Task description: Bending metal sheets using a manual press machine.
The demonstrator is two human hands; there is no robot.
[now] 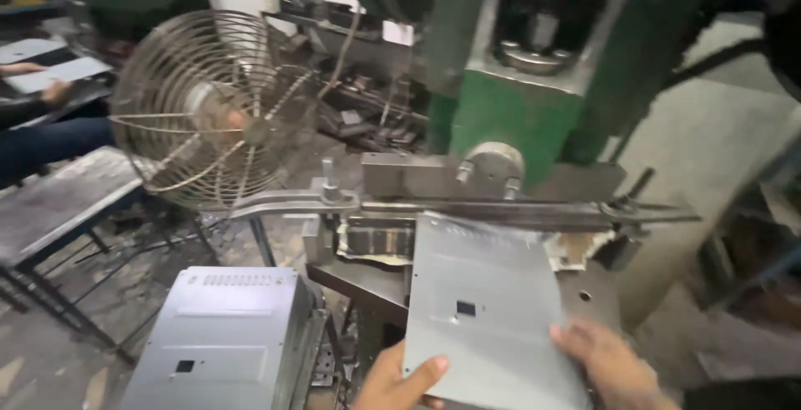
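Observation:
A flat grey metal sheet (488, 310) with a small square cut-out lies on the bed of a green press machine (534, 101), its far edge reaching under the die bar (467, 208). My left hand (396, 381) grips the sheet's near left corner, thumb on top. On the near right edge, my right hand (613, 364) holds the sheet with fingers over its top.
A stack of similar grey sheets (221, 339) sits at the lower left. A wire-caged fan (209, 110) stands left of the press. A metal table (58, 201) is at the far left, where another person's hand (50, 89) rests on a sheet.

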